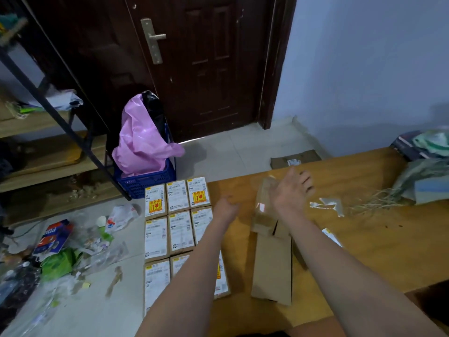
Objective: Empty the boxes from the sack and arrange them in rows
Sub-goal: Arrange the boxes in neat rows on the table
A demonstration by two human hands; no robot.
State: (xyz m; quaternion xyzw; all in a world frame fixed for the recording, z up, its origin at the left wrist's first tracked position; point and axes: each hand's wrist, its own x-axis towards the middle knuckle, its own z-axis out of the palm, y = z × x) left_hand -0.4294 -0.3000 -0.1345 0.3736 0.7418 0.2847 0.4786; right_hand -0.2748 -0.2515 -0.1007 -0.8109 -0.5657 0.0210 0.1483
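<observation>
Litter [56, 249] of wrappers and bags covers the floor [97, 310] at left, just beside the boxes [178, 229], which lie label-up on the floor in rows of three against the tabletop's [364, 239] left edge. The left forearm crosses over the nearer rows and hides part of them. Beyond the boxes stands a blue crate [148, 181] holding a pink bag [141, 139] and a black one, in front of a dark door [206, 64]; a shelf [48, 147] stands at left. On the tabletop, plain brown boxes [272, 263] lie under the right arm, with tape scraps [328, 205] and straw near them. The sack [422, 176] lies crumpled at the far right edge. A flat carton [295, 159] lies on the floor behind. The left hand [227, 206] is blurred, its fingers curled, holding nothing visible. The right hand [291, 188] hangs over the brown boxes, fingers [307, 178] loosely spread and released.
</observation>
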